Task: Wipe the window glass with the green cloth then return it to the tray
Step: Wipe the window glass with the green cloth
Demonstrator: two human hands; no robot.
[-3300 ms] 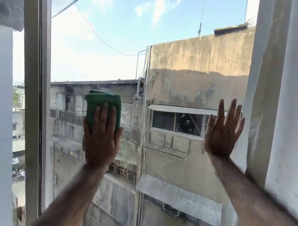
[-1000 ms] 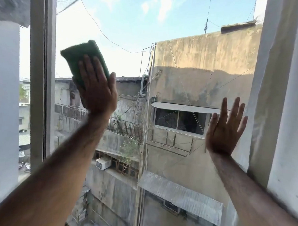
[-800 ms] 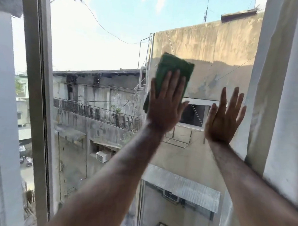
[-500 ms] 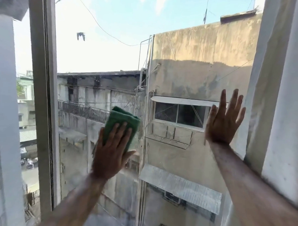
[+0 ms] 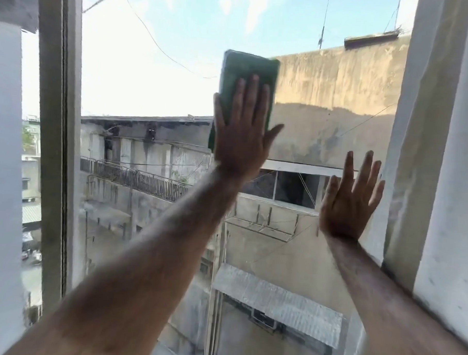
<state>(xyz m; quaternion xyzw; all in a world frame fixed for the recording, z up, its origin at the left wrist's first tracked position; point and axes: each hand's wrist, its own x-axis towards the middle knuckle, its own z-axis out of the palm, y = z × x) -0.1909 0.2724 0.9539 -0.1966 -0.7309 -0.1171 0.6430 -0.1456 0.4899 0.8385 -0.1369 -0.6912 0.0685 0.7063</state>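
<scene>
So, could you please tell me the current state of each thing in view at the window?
Green cloth: folded, pressed flat on the glass under the left hand.
Left hand: open, palm on the cloth.
Right hand: open, fingers spread, flat against the pane, empty.
Window glass: shut, hazy toward the bottom.
Tray: not in view.

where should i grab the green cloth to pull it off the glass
Pinch the bare top edge of the green cloth, coming from above. The left hand presses it flat against the window glass, covering its lower half, so only the upper strip above the fingers is free.
</scene>
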